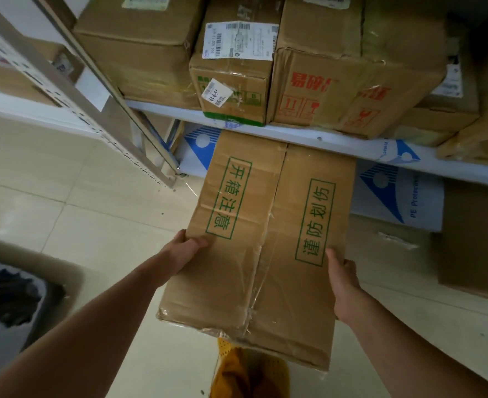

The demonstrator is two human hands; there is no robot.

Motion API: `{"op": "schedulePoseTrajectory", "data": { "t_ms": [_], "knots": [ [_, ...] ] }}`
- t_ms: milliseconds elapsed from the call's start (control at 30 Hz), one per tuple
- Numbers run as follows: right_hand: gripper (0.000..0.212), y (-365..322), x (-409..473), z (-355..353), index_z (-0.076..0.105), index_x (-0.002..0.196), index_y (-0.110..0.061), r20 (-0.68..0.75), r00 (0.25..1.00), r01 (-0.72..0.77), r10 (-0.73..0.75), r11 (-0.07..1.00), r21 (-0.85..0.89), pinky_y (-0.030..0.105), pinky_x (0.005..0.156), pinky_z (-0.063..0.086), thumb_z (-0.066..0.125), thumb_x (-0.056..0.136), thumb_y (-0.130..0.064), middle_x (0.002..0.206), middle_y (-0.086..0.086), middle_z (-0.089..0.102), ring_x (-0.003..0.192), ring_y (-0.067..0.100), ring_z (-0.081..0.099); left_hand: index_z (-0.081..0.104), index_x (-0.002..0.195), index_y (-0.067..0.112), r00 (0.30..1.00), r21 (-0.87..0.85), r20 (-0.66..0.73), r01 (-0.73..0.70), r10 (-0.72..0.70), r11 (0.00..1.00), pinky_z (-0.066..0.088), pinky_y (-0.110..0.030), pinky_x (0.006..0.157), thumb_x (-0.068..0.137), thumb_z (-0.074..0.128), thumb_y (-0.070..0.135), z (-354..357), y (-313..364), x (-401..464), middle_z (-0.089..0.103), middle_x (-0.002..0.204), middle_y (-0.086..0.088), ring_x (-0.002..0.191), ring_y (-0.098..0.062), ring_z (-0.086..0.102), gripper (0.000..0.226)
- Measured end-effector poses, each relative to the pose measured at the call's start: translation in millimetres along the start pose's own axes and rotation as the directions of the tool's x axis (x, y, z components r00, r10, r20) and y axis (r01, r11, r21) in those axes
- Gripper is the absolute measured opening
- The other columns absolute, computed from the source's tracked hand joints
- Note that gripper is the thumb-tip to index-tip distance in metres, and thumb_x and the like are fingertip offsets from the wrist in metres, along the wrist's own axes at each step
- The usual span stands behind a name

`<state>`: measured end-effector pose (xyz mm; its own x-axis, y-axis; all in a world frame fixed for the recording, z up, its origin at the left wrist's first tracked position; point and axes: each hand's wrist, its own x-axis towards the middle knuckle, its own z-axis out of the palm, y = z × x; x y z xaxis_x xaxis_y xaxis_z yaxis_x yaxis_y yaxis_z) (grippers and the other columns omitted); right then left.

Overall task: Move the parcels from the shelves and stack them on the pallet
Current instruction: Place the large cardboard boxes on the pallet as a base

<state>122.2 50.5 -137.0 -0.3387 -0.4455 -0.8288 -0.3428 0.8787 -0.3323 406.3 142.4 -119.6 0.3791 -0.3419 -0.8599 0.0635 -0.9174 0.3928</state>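
Observation:
A long brown cardboard parcel (265,242) with green printed characters and a taped centre seam is held out in front of the shelf, above the floor. My left hand (184,251) grips its left edge, thumb on top. Gripping the right edge is my right hand (341,285), thumb on top and fingers under the side. On the white shelf (317,140) above stand several more parcels: a plain brown one (139,47), a narrow one with white labels (234,70) and a wide one with red print (349,87). The pallet is not in view.
A grey perforated rack upright (73,90) slants down at the left. More boxes (472,239) sit on the lower level at the right, beside white sheeting with blue logos (394,193). A dark bin (16,300) is at the lower left on a cream tiled floor (79,196).

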Motion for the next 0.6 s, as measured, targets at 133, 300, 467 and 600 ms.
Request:
{"op": "schedulePoseTrajectory", "data": {
  "t_ms": [133,300,467,600],
  "knots": [
    [0.069,18,-19,3,0.027,0.147,-0.013,-0.040,0.999,-0.009,0.011,0.998,0.056,0.052,0.101,0.035,0.047,0.096,-0.055,0.147,0.021,0.039,0.128,0.040,0.042,0.052,0.126,0.017,0.998,-0.086,-0.070,-0.002,-0.004,0.996,0.045,-0.034,0.089,0.090,0.066,0.034,1,-29,-27,0.061,0.118,-0.009,0.104,-0.027,0.057,0.042],
    [0.066,34,-46,8,0.035,0.141,-0.007,-0.126,0.991,0.048,-0.052,0.998,-0.033,0.052,0.091,0.038,0.042,0.097,-0.056,0.140,0.025,0.045,0.121,0.044,0.047,0.058,0.109,0.013,0.989,-0.177,-0.149,0.000,-0.026,0.984,0.046,-0.029,0.069,0.091,0.063,0.037,-10,-66,-57,0.064,0.104,-0.011,0.091,-0.026,0.061,0.030],
    [0.066,50,-77,24,0.037,0.139,-0.005,-0.092,0.988,0.109,-0.125,0.981,-0.160,0.053,0.096,0.039,0.041,0.098,-0.056,0.140,0.025,0.045,0.122,0.044,0.047,0.057,0.106,0.012,0.978,-0.261,-0.193,0.023,-0.075,0.965,0.042,-0.025,0.058,0.092,0.060,0.035,-27,-116,-92,0.063,0.096,-0.009,0.080,-0.021,0.060,0.026],
    [0.068,65,-113,53,0.036,0.143,-0.006,-0.025,0.984,0.163,-0.174,0.958,-0.235,0.052,0.097,0.041,0.043,0.097,-0.056,0.143,0.024,0.044,0.122,0.044,0.048,0.054,0.112,0.013,0.960,-0.347,-0.220,0.088,-0.172,0.934,0.047,-0.029,0.076,0.095,0.056,0.039,-52,-164,-114,0.062,0.108,-0.011,0.094,-0.027,0.060,0.031]
  ]
}}
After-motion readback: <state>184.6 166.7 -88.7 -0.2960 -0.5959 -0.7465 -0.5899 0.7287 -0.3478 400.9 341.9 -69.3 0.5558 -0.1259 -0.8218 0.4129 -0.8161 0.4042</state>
